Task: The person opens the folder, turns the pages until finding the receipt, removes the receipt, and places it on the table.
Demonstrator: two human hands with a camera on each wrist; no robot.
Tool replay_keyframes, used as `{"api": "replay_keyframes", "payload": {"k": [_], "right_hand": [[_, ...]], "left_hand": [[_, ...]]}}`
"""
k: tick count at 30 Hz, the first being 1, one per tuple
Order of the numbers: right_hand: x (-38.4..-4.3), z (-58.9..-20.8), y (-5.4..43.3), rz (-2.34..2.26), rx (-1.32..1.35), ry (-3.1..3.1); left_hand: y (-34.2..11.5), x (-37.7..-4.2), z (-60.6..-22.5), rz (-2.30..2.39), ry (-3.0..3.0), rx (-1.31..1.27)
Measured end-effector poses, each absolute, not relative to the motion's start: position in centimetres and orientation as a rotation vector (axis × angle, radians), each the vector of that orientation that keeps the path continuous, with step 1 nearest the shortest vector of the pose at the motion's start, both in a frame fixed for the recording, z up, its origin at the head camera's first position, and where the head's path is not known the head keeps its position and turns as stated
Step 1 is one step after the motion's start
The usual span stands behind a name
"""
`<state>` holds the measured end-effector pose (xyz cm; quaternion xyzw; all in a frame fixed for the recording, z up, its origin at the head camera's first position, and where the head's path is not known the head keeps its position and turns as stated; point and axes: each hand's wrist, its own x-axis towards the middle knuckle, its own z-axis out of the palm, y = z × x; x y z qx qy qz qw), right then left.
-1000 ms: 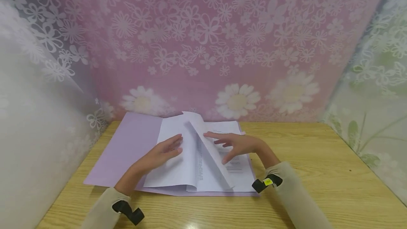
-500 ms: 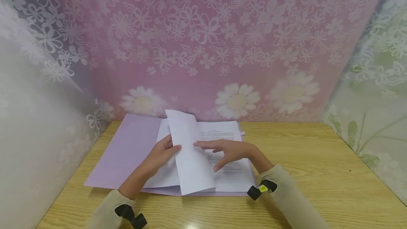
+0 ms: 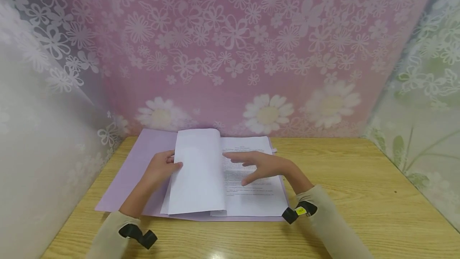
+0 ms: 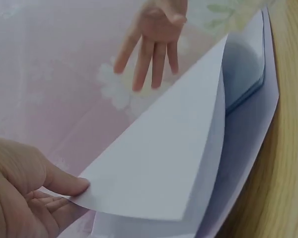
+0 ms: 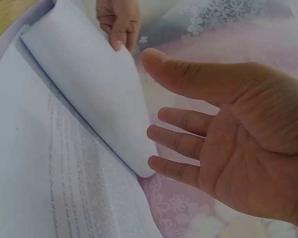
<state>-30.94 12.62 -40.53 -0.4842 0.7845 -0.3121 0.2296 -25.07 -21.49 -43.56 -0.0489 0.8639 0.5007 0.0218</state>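
An open lilac folder [image 3: 140, 163] lies on the table with a stack of white sheets in it. My left hand [image 3: 159, 171] pinches the left edge of a turned sheet [image 3: 197, 171], thumb on top and fingers beneath. In the left wrist view that sheet [image 4: 154, 153] curves up from the pages under it. Over the printed page [image 3: 251, 199] on the right side hovers my right hand [image 3: 266, 165], its fingers extended and holding nothing. The right wrist view shows its palm [image 5: 248, 153] apart from the paper.
The wooden table [image 3: 345, 211] extends to the right and in front of the folder. A pink flowered backdrop [image 3: 230, 71] stands right behind it. Pale patterned sheeting [image 3: 46, 131] closes off the left side, and more [image 3: 424, 103] the right.
The sheet has swung from the right over to the left side. My left hand has taken hold of its edge and moved left, while the right hand shifted slightly left and came off the sheet.
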Motion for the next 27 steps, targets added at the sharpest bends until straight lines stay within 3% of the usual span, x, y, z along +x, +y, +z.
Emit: {"api": "replay_keyframes", "payload": {"k": [15,27], "right_hand": [[-34.0,-40.0,17.5,-1.190,-1.023,2.392],[-37.0,-42.6,20.2,-1.442,-0.837,2.464]], "left_hand": [[-23.6,-25.2,-44.6,0.882,3.034,-0.022],[-23.5,-25.4,-45.9,0.570,3.072,0.121]]}}
